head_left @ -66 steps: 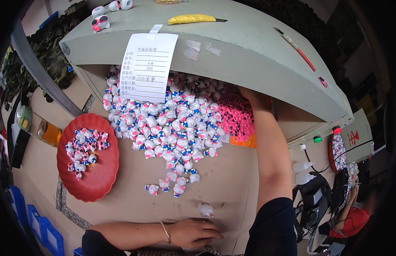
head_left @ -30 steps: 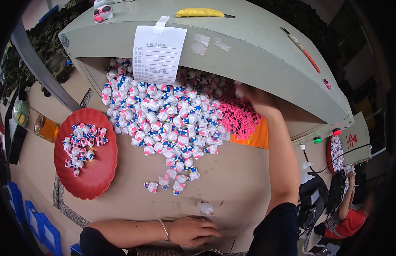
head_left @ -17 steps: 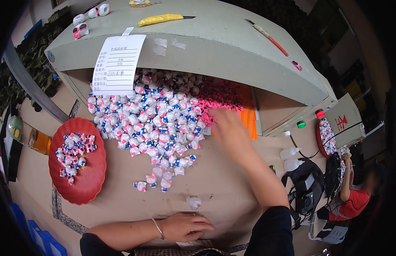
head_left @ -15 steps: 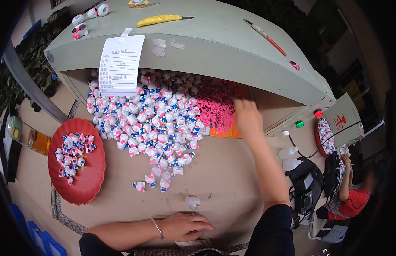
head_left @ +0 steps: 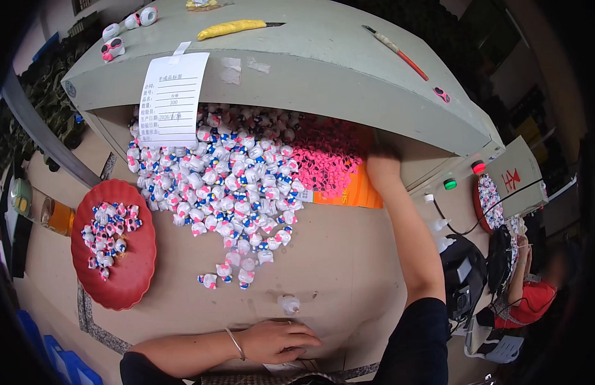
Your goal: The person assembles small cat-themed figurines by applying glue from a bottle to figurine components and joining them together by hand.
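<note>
My right hand (head_left: 382,168) reaches forward under the grey shelf (head_left: 349,77), at the right edge of a heap of small pink pieces (head_left: 323,157) lying on an orange sheet (head_left: 349,192). Its fingertips are in shadow, so I cannot tell what they hold. My left hand (head_left: 278,340) rests flat on the tan tabletop near me, holding nothing. A big pile of small white toy figures (head_left: 227,186) with blue and pink details spreads over the middle. A single small white piece (head_left: 288,303) lies just beyond my left hand.
A red plate (head_left: 140,282) at the left holds several figures (head_left: 108,231). A paper form (head_left: 172,99) hangs from the shelf edge. A yellow-handled tool (head_left: 233,27) lies on the shelf. Green (head_left: 449,184) and red (head_left: 479,167) buttons sit at the right. Another person (head_left: 535,301) sits far right.
My right hand drew back from the pink heap toward me, then went forward again to the heap's right edge under the shelf. My left hand stayed put.
</note>
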The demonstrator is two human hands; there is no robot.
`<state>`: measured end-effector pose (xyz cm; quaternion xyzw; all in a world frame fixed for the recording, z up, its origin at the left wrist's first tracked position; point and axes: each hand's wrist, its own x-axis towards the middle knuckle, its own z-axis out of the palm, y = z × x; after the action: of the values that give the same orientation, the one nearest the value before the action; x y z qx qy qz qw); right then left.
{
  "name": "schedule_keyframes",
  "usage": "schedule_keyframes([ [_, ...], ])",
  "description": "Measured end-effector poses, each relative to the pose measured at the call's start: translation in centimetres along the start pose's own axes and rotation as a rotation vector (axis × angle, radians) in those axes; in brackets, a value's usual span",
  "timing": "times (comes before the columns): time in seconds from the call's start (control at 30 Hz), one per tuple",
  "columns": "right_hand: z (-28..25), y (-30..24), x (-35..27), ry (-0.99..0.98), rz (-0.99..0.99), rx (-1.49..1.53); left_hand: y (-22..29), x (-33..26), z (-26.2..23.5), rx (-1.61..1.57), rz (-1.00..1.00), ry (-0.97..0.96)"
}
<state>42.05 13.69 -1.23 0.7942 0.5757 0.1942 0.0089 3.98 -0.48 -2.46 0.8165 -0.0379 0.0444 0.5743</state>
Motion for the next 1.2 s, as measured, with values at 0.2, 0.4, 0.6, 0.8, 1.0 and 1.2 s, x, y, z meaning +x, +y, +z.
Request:
schedule_keyframes([
  [0.2, -2.4, -0.9, -0.1, -0.017, 0.127, 0.488, 0.2, 0.0, -0.2, 0.006, -0.021, 0.0],
  [0.4, -0.9, -2.0, 2.5, 0.108, -0.056, 0.508, 0.2, 0.2, -0.2, -0.005, -0.047, 0.004],
  [0.6, 2.0, -0.5, 8.7, 0.798, -0.109, 0.249, 0.1, 0.1, -0.1, -0.006, 0.023, 0.057],
  [0.8, 2.5, -2.5, 8.9, 0.369, -0.117, 0.595, 0.0, 0.0, -0.3, -0.047, 0.03, 0.06],
  [1.0, -2.1, -5.3, 4.6, -0.097, -0.244, 0.568, 0.2, -0.2, -0.4, -0.044, -0.039, 0.001],
  [1.2, -6.0, -7.3, -1.6, -0.402, -0.339, 0.526, 0.2, 0.1, -0.2, -0.021, -0.034, -0.012],
])
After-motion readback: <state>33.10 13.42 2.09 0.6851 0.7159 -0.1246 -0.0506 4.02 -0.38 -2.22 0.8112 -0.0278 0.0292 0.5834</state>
